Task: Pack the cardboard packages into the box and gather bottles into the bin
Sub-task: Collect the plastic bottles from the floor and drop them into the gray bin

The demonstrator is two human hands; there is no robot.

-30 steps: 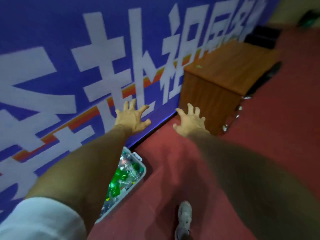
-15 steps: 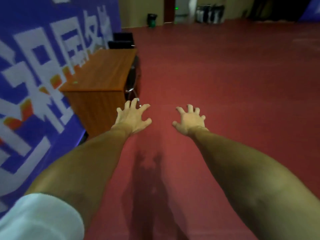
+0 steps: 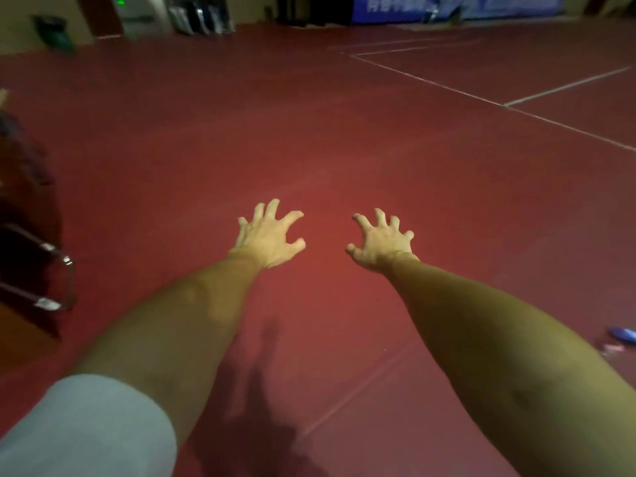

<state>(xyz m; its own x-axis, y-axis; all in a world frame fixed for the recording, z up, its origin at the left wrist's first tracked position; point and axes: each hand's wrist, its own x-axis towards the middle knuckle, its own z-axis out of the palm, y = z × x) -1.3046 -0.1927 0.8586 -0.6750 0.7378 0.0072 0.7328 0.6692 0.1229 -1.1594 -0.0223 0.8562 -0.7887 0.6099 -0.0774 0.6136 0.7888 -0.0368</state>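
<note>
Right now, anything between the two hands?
Nothing: only bare red floor shows between the left hand and right hand, in the head view.

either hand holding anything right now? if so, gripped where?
Nothing is held. The left hand and the right hand are both stretched out above the red floor, fingers spread and slightly bent, with no bottle or package in either.

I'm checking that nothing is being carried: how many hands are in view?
2. The left hand and the right hand reach forward side by side over the red floor, fingers spread, both empty.
</note>
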